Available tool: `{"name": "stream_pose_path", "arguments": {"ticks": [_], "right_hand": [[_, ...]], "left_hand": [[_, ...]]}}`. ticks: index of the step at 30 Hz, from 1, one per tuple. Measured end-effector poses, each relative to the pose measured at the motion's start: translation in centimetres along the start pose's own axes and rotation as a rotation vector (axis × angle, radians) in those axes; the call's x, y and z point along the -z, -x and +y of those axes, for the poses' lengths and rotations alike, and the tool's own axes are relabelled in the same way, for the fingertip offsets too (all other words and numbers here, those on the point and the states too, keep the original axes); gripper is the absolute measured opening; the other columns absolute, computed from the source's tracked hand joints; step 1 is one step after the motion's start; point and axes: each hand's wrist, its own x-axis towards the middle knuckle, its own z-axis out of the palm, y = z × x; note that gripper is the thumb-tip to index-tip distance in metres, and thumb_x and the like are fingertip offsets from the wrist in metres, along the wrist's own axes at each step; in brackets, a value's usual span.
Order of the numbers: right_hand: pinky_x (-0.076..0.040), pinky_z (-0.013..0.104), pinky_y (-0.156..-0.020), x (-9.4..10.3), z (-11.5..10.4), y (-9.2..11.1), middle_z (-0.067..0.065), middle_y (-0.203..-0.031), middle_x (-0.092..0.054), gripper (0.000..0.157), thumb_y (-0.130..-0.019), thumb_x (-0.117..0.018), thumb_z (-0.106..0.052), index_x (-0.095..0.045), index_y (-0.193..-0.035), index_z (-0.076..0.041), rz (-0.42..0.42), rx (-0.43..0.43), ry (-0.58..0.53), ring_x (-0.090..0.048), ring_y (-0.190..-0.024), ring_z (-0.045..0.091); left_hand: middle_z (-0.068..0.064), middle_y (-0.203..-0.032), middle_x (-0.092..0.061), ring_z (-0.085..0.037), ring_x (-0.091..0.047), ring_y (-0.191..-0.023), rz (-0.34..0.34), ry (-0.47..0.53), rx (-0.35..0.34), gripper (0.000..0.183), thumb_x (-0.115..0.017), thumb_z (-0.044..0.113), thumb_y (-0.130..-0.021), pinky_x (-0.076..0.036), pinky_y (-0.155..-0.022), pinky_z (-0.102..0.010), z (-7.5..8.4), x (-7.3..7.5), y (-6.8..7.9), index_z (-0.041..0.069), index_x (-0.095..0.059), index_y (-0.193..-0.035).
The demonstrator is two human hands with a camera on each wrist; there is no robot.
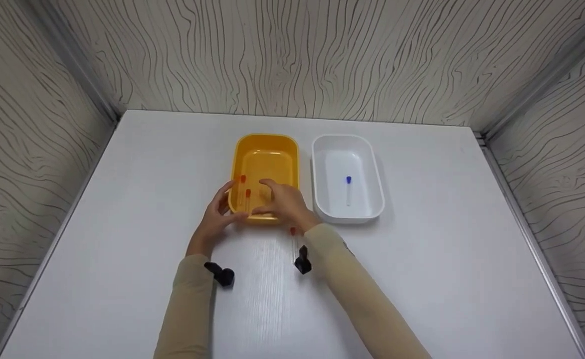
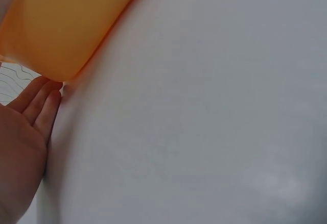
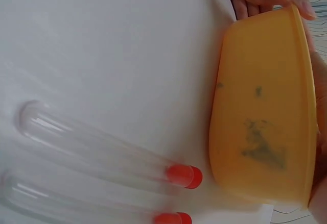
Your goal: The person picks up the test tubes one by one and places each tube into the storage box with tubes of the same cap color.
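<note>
My left hand grasps the near-left corner of the yellow tray, thumb over the rim and fingers along the outer wall. My right hand reaches over the near-right part of that tray, its thumb and forefinger spread apart and released; I cannot tell what its hidden fingers do.

Two red-capped tubes lie in the yellow tray by its left wall, long axes running roughly straight away from me, caps at the far end. Outside, just short of the tray, two more tubes lie side by side, near parallel, red caps toward the tray and rounded ends toward me. In the white tray, just right of the yellow one, a blue-capped tube points its cap away from me.

Both trays stand lengthwise away from me on a white, faintly grained surface. Beyond its far edge rises a pale wall patterned with dark wavy grain; similar panels flank both sides, with grey metal posts at the corners.
</note>
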Motion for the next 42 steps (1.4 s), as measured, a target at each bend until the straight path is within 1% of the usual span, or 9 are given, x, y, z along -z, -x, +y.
{"name": "stream_pose_path", "arguments": {"ticks": [2, 4, 7, 13, 20, 28, 31, 39, 42], "right_hand": [[-0.053, 0.031, -0.083, 0.3, 0.0, 0.4, 0.006, -0.101, -0.067, 0.079, -0.074, -0.079, -0.048, -0.047, -0.141, -0.021, 0.025, 0.035, -0.036, -0.059, -0.087, 0.020], [-0.047, 0.024, -0.068, 0.7, 0.0, 0.9, 0.004, -0.084, -0.062, 0.075, -0.075, -0.079, -0.046, -0.050, -0.138, -0.019, 0.053, 0.087, -0.052, -0.052, -0.073, 0.016], [-0.037, 0.018, -0.058, 1.3, 0.0, 1.5, -0.001, -0.073, -0.054, 0.070, -0.075, -0.079, -0.043, -0.054, -0.134, -0.015, 0.086, 0.146, -0.060, -0.045, -0.064, 0.011], [-0.033, 0.018, -0.058, 1.9, 0.2, 2.6, -0.005, -0.069, -0.048, 0.066, -0.076, -0.080, -0.040, -0.057, -0.132, -0.013, 0.094, 0.179, -0.078, -0.042, -0.062, 0.010], [-0.034, 0.016, -0.056, 2.1, 1.2, 3.8, -0.004, -0.067, -0.047, 0.066, -0.077, -0.079, -0.041, -0.058, -0.130, -0.009, 0.099, 0.218, -0.122, -0.041, -0.059, 0.009], [-0.036, 0.017, -0.059, 2.3, 2.9, 5.3, 0.002, -0.065, -0.055, 0.055, -0.079, -0.077, -0.038, -0.062, -0.121, -0.006, 0.134, 0.279, -0.082, -0.042, -0.058, 0.005], [-0.036, 0.016, -0.059, 2.1, 3.5, 6.0, 0.005, -0.066, -0.059, 0.053, -0.079, -0.078, -0.036, -0.063, -0.119, -0.004, 0.143, 0.305, -0.090, -0.042, -0.057, 0.004], [-0.037, 0.014, -0.056, 1.2, 5.1, 7.5, 0.006, -0.061, -0.059, 0.049, -0.078, -0.079, -0.033, -0.065, -0.113, -0.003, 0.197, 0.383, -0.062, -0.040, -0.056, -0.001], [-0.038, 0.014, -0.056, 0.9, 5.5, 7.9, 0.006, -0.062, -0.059, 0.049, -0.077, -0.080, -0.032, -0.065, -0.113, -0.003, 0.181, 0.377, -0.074, -0.040, -0.056, -0.002]], "left_hand": [[-0.003, -0.156, -0.035, -0.026, -0.037, -0.144, 0.003, -0.008, -0.003, 0.081, -0.076, 0.026, -0.082, -0.021, -0.122, -0.054, -0.1, 0.0, 0.0, 0.043, -0.029, -0.147], [-0.004, -0.156, -0.035, -0.026, -0.038, -0.143, 0.004, -0.011, -0.007, 0.081, -0.076, 0.027, -0.082, -0.021, -0.122, -0.054, -0.1, 0.0, 0.1, 0.042, -0.029, -0.147], [-0.004, -0.157, -0.034, -0.026, -0.037, -0.144, 0.001, -0.001, 0.006, 0.082, -0.076, 0.028, -0.082, -0.019, -0.123, -0.055, -0.1, 0.0, 0.1, 0.043, -0.028, -0.147], [-0.001, -0.157, -0.034, -0.023, -0.035, -0.145, 0.006, 0.019, 0.056, 0.082, -0.077, 0.031, -0.081, -0.016, -0.123, -0.056, 0.0, -0.1, 0.1, 0.048, -0.029, -0.145], [-0.004, -0.157, -0.034, -0.024, -0.037, -0.144, 0.002, 0.015, 0.040, 0.082, -0.076, 0.028, -0.082, -0.016, -0.123, -0.056, 0.0, -0.1, 0.2, 0.044, -0.028, -0.147], [-0.001, -0.156, -0.036, -0.021, -0.037, -0.144, 0.009, 0.016, 0.070, 0.083, -0.078, 0.031, -0.081, -0.015, -0.123, -0.056, 0.2, -0.1, 0.3, 0.048, -0.029, -0.145], [-0.001, -0.156, -0.035, -0.022, -0.035, -0.145, 0.010, 0.018, 0.073, 0.083, -0.078, 0.031, -0.081, -0.015, -0.123, -0.056, 0.2, -0.1, 0.4, 0.048, -0.029, -0.145], [0.000, -0.156, -0.036, -0.021, -0.035, -0.145, 0.023, 0.017, 0.077, 0.082, -0.078, 0.032, -0.080, -0.016, -0.123, -0.057, 0.2, -0.2, 0.3, 0.051, -0.029, -0.143], [0.000, -0.156, -0.036, -0.021, -0.036, -0.144, 0.025, 0.015, 0.068, 0.082, -0.078, 0.031, -0.081, -0.017, -0.123, -0.056, 0.2, -0.2, 0.2, 0.049, -0.029, -0.145]]}}
